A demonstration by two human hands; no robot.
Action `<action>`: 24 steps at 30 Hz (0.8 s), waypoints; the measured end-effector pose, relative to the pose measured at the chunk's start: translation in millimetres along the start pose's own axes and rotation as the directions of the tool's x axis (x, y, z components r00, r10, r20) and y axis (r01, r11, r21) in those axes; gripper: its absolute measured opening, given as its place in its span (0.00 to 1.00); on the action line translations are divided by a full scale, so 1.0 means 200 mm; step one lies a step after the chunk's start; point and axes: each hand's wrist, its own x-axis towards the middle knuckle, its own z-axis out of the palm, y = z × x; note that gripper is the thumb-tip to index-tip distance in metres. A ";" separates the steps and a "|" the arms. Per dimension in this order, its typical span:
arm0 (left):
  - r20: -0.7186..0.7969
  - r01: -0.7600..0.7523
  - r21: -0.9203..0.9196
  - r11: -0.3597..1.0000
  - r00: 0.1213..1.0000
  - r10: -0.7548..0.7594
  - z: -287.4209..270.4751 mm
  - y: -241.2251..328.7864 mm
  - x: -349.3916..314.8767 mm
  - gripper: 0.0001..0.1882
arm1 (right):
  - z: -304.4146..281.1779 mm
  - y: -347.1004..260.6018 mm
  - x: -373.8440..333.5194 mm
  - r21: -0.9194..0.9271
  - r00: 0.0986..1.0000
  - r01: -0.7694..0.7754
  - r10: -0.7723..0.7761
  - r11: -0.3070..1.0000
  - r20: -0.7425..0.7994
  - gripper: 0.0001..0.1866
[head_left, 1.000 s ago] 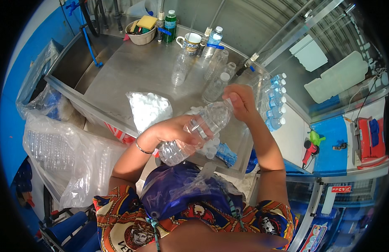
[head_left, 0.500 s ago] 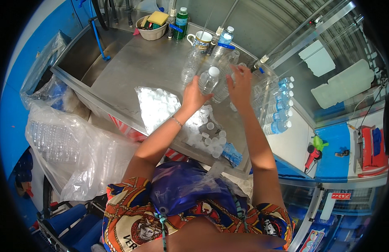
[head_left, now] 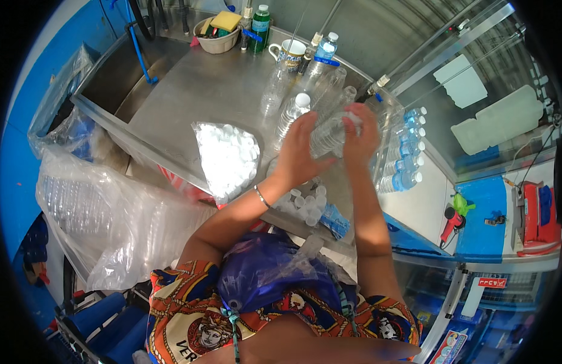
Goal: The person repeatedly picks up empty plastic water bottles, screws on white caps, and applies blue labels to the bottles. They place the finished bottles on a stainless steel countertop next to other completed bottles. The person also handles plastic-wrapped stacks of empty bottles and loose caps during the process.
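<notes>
Working over a steel counter [head_left: 165, 100] with a sink [head_left: 108, 85] at its left end, a person in a patterned shirt [head_left: 172, 303] has both arms over its right half. A big clear bag [head_left: 117, 212] of bottles sits outside the left front corner; a smaller bag [head_left: 226, 158], packed with white caps, lies by the front edge. The right hand [head_left: 361, 130], the nearer one, appears curled around the upper end of a clear bottle [head_left: 328, 138]; the left hand [head_left: 300, 151] is open, thumb spread, just left of the bottle's lower end. The bottle leans between them, its long axis running from the left hand toward the back right corner, neck at the right hand; whether the left hand touches it, or its base meets the steel, cannot be told. A capped bottle [head_left: 290, 120] stands just past the left hand, toward the back edge. Blue-labelled bottles [head_left: 399, 165] line up beyond the right edge, their print too small to read; a green bottle [head_left: 260, 27] at the back edge wears a pale blue label. White lettering marks a red sign [head_left: 493, 283] past the front right corner, where, on the steel, loose caps [head_left: 311, 215] lie beside a blue packet [head_left: 335, 222].
</notes>
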 end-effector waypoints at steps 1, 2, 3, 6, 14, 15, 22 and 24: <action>0.170 0.141 -0.060 0.988 0.977 -0.129 -0.02 0.06 0.02 0.47 | -0.06 -0.05 0.00 0.074 0.997 -0.067 0.063 0.995 0.052 0.13; 0.354 0.274 -0.112 0.955 0.909 -0.220 -0.03 0.10 0.04 0.45 | -0.09 -0.09 0.01 0.221 0.986 -0.166 0.162 0.961 0.035 0.13; 0.414 0.300 -0.180 0.937 0.887 -0.205 -0.06 0.13 0.05 0.44 | -0.12 -0.12 0.01 0.345 0.962 -0.274 0.260 0.898 0.087 0.14; 0.731 0.600 -0.514 0.613 0.681 -0.054 -0.11 0.18 0.04 0.41 | -0.13 -0.17 0.00 0.899 0.909 -0.345 0.333 0.268 0.250 0.16; 0.804 0.515 -0.235 0.824 0.580 -0.133 -0.20 0.21 0.04 0.31 | -0.37 -0.20 -0.03 0.133 0.922 -0.339 0.300 0.931 0.246 0.14; 0.898 0.733 -0.380 0.564 0.439 0.034 -0.22 0.22 0.03 0.31 | -0.41 -0.21 -0.01 0.187 0.954 -0.230 0.183 0.955 0.237 0.15; 0.971 0.758 -0.204 0.620 0.239 0.027 -0.26 0.24 0.08 0.37 | -0.53 -0.28 0.06 -0.061 0.842 -0.199 0.202 0.978 0.501 0.21; 0.979 0.885 -0.201 0.419 0.167 0.118 -0.26 0.24 0.06 0.39 | -0.54 -0.31 0.05 0.056 0.863 -0.168 0.119 0.984 0.492 0.24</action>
